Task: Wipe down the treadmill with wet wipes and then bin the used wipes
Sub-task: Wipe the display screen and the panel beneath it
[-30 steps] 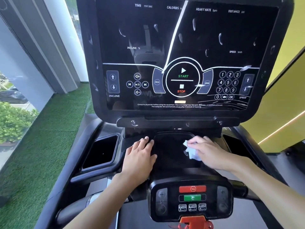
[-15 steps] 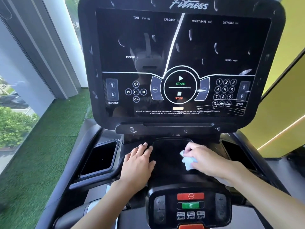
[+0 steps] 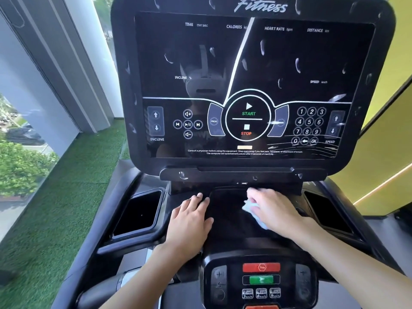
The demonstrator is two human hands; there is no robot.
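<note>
R hand (image 3: 274, 210) is bunched round the pale blue wet wipe (image 3: 253, 211), pressing it onto the dark centre tray (image 3: 227, 217) of the treadmill (image 3: 124, 85) console, toward the tray's far right corner, just below the screen (image 3: 289, 63) ledge. L hand (image 3: 189, 221) is flat, fingers straight, palm down on the tray's left edge, holding nothing. From my end the wipe's mostly hidden under that R hand, only a crumpled bit pokes out on its left. Screen has smears + streaks, esp. bottom right.
</note>
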